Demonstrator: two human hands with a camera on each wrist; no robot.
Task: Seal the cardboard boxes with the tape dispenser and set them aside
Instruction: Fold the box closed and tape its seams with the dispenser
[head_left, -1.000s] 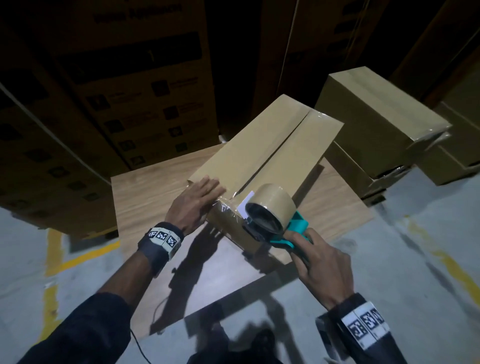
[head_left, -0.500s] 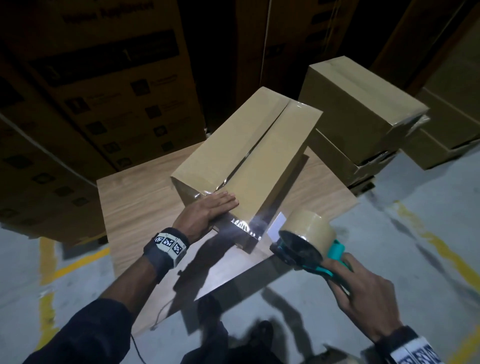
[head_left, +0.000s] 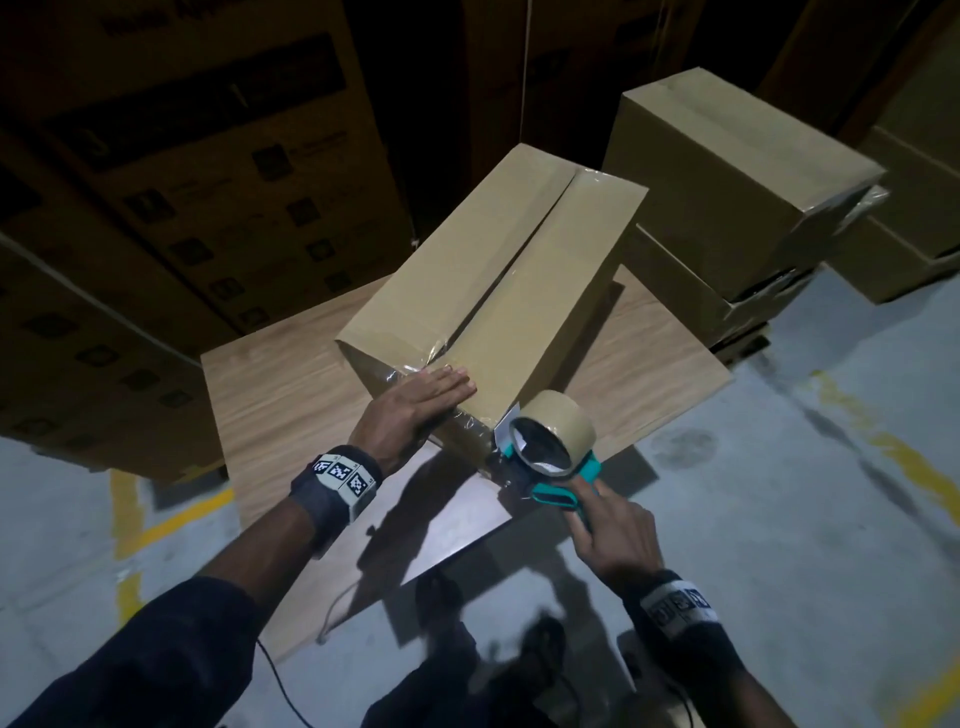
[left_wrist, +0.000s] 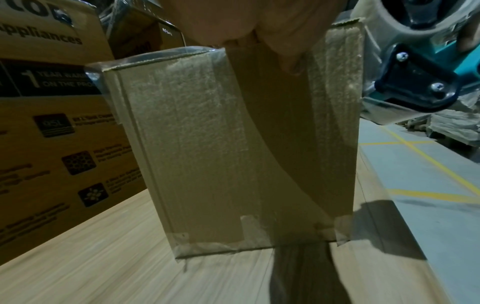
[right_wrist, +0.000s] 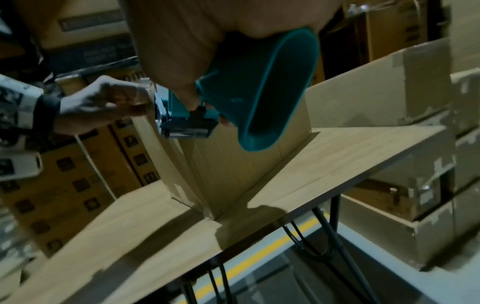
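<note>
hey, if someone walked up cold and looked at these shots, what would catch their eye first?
The long cardboard box on the wooden table, its near end under the flat left hand. Next, the teal tape dispenser gripped by the right hand at the box's near corner. Taped boxes stack up to the right.

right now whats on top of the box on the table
The left hand lies flat on the near end of the box, over clear tape along the seam. The dispenser sits at the near edge. Nothing else shows on top; what is under the palm is hidden.
</note>
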